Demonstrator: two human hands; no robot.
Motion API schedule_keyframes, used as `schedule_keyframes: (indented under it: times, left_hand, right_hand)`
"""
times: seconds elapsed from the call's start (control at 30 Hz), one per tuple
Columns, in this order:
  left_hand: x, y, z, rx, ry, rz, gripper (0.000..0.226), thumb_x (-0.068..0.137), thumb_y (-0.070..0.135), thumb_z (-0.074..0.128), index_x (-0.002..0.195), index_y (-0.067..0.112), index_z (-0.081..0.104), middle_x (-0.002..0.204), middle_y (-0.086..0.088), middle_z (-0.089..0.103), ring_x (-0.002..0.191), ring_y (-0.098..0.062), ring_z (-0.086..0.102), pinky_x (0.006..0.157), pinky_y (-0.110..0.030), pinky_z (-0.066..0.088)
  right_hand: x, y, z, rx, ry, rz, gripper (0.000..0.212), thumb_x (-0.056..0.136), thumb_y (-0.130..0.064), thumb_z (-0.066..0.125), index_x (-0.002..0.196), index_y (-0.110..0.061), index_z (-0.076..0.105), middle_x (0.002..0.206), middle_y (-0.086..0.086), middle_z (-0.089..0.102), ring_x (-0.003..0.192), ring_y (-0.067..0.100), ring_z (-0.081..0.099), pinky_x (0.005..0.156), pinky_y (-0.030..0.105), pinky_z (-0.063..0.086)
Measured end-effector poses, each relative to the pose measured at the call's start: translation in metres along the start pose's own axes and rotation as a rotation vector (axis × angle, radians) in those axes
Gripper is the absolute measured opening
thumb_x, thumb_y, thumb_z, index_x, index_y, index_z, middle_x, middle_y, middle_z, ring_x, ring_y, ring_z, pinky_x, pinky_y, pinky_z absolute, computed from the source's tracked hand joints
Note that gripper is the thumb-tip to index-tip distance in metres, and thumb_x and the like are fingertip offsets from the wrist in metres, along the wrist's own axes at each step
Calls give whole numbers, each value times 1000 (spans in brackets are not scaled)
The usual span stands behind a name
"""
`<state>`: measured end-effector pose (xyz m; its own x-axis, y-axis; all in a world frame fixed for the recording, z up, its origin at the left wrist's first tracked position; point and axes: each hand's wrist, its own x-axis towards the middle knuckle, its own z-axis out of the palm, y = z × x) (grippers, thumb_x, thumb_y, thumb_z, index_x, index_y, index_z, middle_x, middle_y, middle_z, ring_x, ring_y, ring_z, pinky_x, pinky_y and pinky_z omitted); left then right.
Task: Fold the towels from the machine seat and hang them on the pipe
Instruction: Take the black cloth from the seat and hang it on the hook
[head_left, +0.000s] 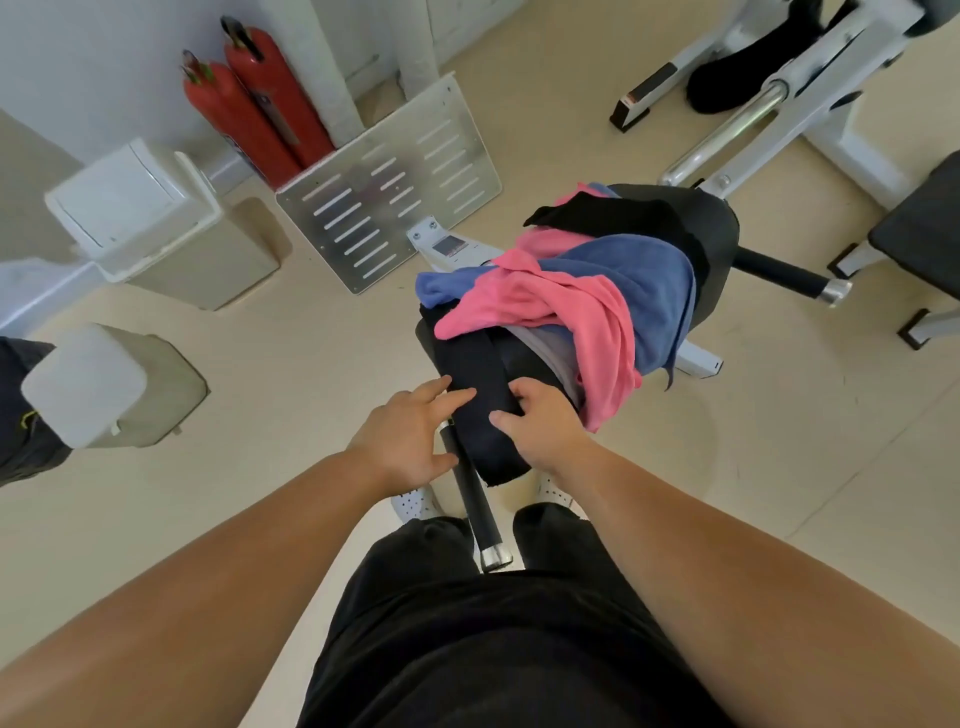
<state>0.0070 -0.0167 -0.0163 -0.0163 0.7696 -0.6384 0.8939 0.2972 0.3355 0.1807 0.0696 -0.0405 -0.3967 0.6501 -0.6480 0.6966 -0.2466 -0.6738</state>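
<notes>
Head view, looking down.

- **Left hand** (410, 434): fingers straight and spread, laid flat on the left edge of the dark towel (480, 374). The thumb lies beside the pipe (475, 499).
- **Right hand** (540, 431): fingers curled over the right side of the same towel with the thumb on top, gripping it. The fingertips are buried in the cloth.
- **Dark towel**: folded into a narrow band and draped over the pipe between the two hands. It hides the pipe's upper stretch. Only the lower black length and chrome end cap show, reaching toward the person's legs.
- **Machine seat** (719, 228): black padding, mostly covered. A pink towel (571, 306) lies crumpled on it and trails down the near side. With it are a blue towel (644, 270) and a black towel (613, 215) at the far end. A grey cloth (556, 353) shows only as a strip under the pink one, possibly another towel.
- **Second bar** (779, 273): sticks out on the seat's right.
- **Surroundings**: two red fire extinguishers (249, 114) stand by the wall, next to a slotted metal footplate (389, 187). Two white bins (140, 208) stand on the floor at left. The white shoes (415, 501) are largely hidden by the arms and black trousers
</notes>
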Motion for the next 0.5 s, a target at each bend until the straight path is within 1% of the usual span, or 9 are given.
schedule_keyframes:
  times: [0.07, 0.13, 0.17, 0.2, 0.27, 0.33, 0.43, 0.47, 0.5]
  left_hand:
    - [-9, -7, -1, -32, 58, 11, 88, 87, 45, 71, 158, 42, 19, 168, 2, 19, 146, -31, 33, 114, -41, 35]
    - [-17, -14, -7, -64, 135, 26, 89, 84, 46, 72, 157, 41, 23, 165, 0, 26, 144, -33, 36, 114, -43, 36]
    - [-21, -18, -12, -84, 166, 35, 89, 82, 46, 73, 157, 40, 24, 164, -1, 29, 143, -33, 37, 114, -44, 37]
    - [-25, -22, -17, -102, 194, 56, 90, 81, 47, 73, 157, 40, 25, 164, -1, 30, 143, -33, 37, 113, -45, 37]
    - [-32, -29, -32, -122, 245, 123, 95, 74, 51, 73, 156, 40, 26, 163, 1, 32, 144, -30, 37, 112, -48, 40]
    - [-39, -34, -48, -148, 293, 200, 104, 67, 56, 75, 156, 37, 26, 164, 5, 31, 144, -27, 39, 110, -49, 42]
    - [-51, -36, -74, -134, 337, 291, 119, 61, 59, 80, 159, 31, 20, 164, 9, 30, 140, -23, 42, 112, -45, 41]
    - [-54, -36, -81, -127, 371, 326, 116, 64, 60, 78, 159, 30, 20, 164, 8, 30, 140, -22, 43, 112, -45, 41]
    - [-55, -37, -86, -131, 413, 361, 107, 70, 59, 74, 159, 28, 22, 164, 7, 32, 140, -22, 44, 111, -46, 41]
  right_hand:
    - [-3, -16, 1, -2, -2, -34, 41, 86, -31, 66, 123, -14, 63, 115, 3, 69, 105, 22, 65, 97, 44, 54]
    - [-6, -34, 1, 5, -53, -68, 32, 88, -22, 66, 119, -16, 64, 113, 1, 70, 105, 20, 65, 97, 44, 53]
    - [-8, -44, 0, 2, -89, -89, 30, 88, -15, 66, 118, -17, 65, 112, 0, 70, 105, 19, 65, 98, 43, 53]
    - [-11, -54, -1, -1, -125, -113, 34, 87, -10, 67, 120, -18, 65, 113, -1, 71, 107, 18, 66, 99, 41, 53]
    - [-16, -75, 0, -34, -195, -153, 42, 85, -9, 68, 125, -21, 64, 114, -3, 71, 108, 16, 66, 97, 36, 53]
    - [-24, -100, 1, -87, -222, -195, 43, 84, -10, 70, 125, -22, 65, 109, -3, 71, 103, 15, 66, 92, 32, 53]
    - [-36, -135, 2, -11, -144, -242, 39, 80, -11, 71, 118, -21, 68, 104, 6, 74, 100, 24, 69, 89, 36, 56]
    - [-41, -145, 2, 29, -105, -244, 35, 82, -10, 71, 115, -19, 70, 102, 8, 75, 98, 23, 70, 85, 33, 57]
    - [-44, -154, 0, 66, -82, -244, 31, 83, -8, 71, 113, -18, 71, 100, 8, 75, 96, 21, 71, 81, 29, 57]
